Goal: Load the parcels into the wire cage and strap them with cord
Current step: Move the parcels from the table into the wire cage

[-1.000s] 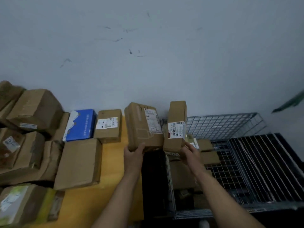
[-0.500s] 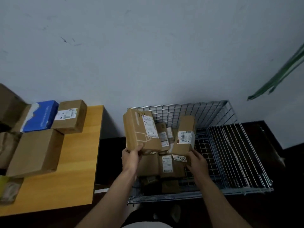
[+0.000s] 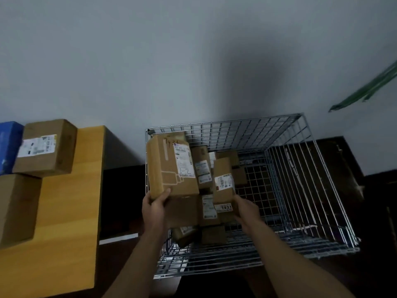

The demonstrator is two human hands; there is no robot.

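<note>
Brown cardboard filled both grips. The left hand's thumb (image 3: 165,194) lay across the front of a large parcel (image 3: 171,168), with the other fingers hidden behind its lower corner, so the left hand (image 3: 155,209) clasped it from below. The large parcel stood tilted on end, with a long white shipping label, a pale printed outline and the handwritten marks "1-2" and some digits near its top. The right hand (image 3: 247,208) curled round the lower end of a slimmer parcel (image 3: 223,179), which bore a small white label with a red patch. Most of that hand's fingers were out of sight behind the parcel.

Both parcels hung over the left part of the wire cage (image 3: 300,190), above its floor. Beneath and behind them, several more labelled boxes (image 3: 202,166) lay packed against the cage's left wall, one showing a tag reading "7431" (image 3: 224,207). The right half of the cage floor showed bare grid.

Left of the cage, apart from it across a dark gap, stood a yellow wooden table (image 3: 71,211). On it sat a labelled brown box (image 3: 46,148), a blue box (image 3: 8,145) at the frame edge and a plain carton (image 3: 17,209). A grey wall (image 3: 171,61) rose behind, and a blurred green leaf (image 3: 365,89) crossed the upper right.
</note>
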